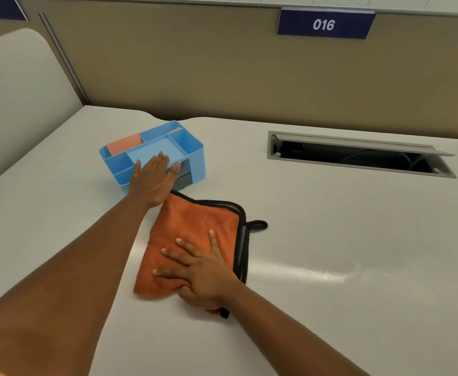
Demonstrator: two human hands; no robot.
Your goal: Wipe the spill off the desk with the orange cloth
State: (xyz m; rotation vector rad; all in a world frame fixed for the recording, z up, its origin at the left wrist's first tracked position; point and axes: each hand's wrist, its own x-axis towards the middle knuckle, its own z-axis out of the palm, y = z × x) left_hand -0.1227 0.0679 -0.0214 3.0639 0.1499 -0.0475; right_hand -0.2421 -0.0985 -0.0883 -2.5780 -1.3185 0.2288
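The orange cloth [195, 229], folded and edged in black with a black loop at its right, lies flat on the white desk [358, 240]. My right hand [200, 272] presses down on the cloth's near half with fingers spread. My left hand [154, 177] rests flat with fingers apart against the front of a blue desk organiser [192, 147], just beyond the cloth's far corner. A faint glossy streak [317, 272] shows on the desk to the right of the cloth; I cannot tell whether it is liquid or glare.
The blue organiser holds orange notes [124, 146] and has grey drawers. An open cable hatch [358, 156] is sunk into the desk at the far right. A tan partition with a blue "016" label [324, 24] rises behind the desk.
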